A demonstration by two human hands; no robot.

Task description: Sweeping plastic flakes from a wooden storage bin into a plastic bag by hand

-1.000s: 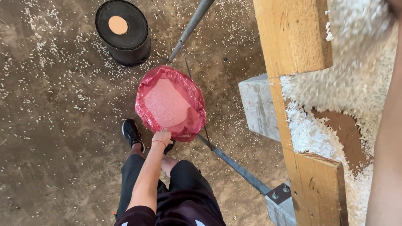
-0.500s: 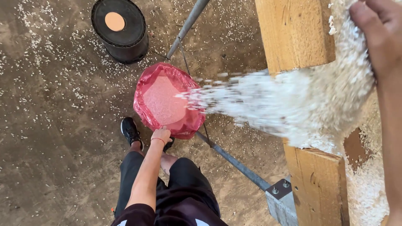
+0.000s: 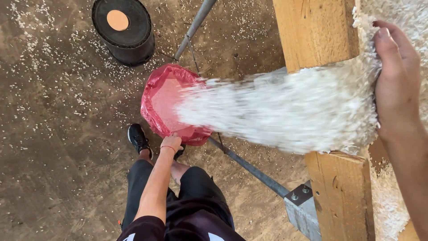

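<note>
My left hand (image 3: 171, 143) grips the near rim of a red plastic bag (image 3: 161, 101) that stands open-mouthed on the floor. My right hand (image 3: 394, 85) lies flat and open against a heap of white flakes (image 3: 356, 93) on the raised wooden-framed bed at the right. A broad stream of flakes (image 3: 267, 111) pours off the bed's edge through a gap in the wooden rail (image 3: 316, 31) and falls toward the bag's mouth. The stream hides the right part of the bag.
A black bucket (image 3: 125, 29) with an orange disc inside stands on the floor at top left. Grey metal braces (image 3: 196, 22) run diagonally from a steel bracket (image 3: 303, 207) on the wooden post. White flakes are scattered over the concrete floor (image 3: 53, 134). My black shoe (image 3: 138, 138) stands beside the bag.
My right hand has swept leftward along the bed, pushing flakes over the edge. The falling stream has grown thicker and reaches the bag. My left hand has stayed on the bag's rim.
</note>
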